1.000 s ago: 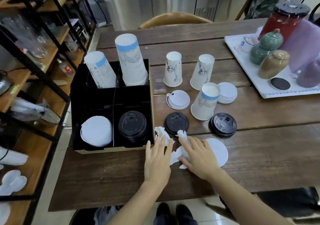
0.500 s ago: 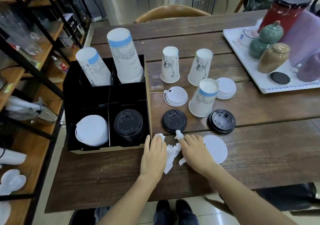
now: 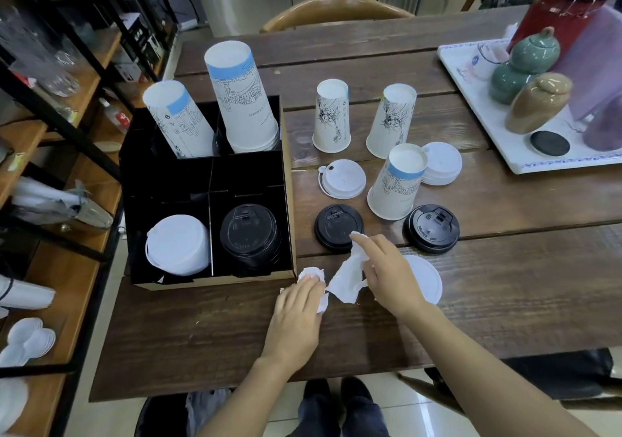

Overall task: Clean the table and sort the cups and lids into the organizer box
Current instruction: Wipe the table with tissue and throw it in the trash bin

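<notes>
A black organizer box (image 3: 286, 201) stands on the table's left, holding two stacks of upturned paper cups (image 3: 242, 100) at the back, white lids (image 3: 178, 245) front left and black lids (image 3: 249, 234) front right. Three loose upturned cups (image 3: 331, 117) stand to its right among white lids (image 3: 341, 178) and two black lids (image 3: 338, 226). My left hand (image 3: 298, 305) lies flat on one end of a crumpled white tissue (image 3: 346, 278). My right hand (image 3: 387, 271) pinches the tissue's other part, partly covering a flat white lid (image 3: 425, 282).
A white tray (image 3: 478, 100) with ceramic jars, a red canister and a purple container fills the back right. Wooden shelves (image 3: 50, 117) with glassware stand left of the table. A chair back (image 3: 336, 9) rises behind the far edge.
My hands have drawn apart and the tissue has bunched up between them. My right hand has lifted its part of the tissue off the table.
</notes>
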### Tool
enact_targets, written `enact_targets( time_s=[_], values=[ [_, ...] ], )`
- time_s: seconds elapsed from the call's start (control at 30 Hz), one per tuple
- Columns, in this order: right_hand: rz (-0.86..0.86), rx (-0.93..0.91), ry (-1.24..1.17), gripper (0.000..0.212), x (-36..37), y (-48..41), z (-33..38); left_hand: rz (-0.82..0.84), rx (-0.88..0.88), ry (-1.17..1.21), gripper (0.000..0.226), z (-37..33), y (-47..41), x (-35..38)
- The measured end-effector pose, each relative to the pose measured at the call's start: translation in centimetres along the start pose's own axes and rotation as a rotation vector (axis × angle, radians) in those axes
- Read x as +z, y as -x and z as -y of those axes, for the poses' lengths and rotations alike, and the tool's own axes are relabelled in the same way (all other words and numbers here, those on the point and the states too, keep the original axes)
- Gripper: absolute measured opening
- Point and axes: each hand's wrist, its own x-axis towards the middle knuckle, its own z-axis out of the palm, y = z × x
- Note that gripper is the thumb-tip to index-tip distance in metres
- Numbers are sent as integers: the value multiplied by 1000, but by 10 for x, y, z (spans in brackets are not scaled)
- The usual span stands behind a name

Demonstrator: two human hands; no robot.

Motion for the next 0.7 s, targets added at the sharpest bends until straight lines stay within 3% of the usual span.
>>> enact_targets(
  time_s=[0.2, 0.37, 0.53, 0.7],
  values=[
    [31, 141, -60, 41, -7, 7, 3, -105, -26, -60, 43, 2, -6, -3],
    [10, 193, -140, 39, -14, 12, 7, -75, -236, 91, 48, -12, -19, -14],
    [41, 142, -215, 25, -12, 8, 16, -230, -298, 354, 17, -32, -18, -27],
    [110, 66, -311, 25, -11, 2, 29, -429, -627, 553, 27, -35, -11, -34]
  ],
)
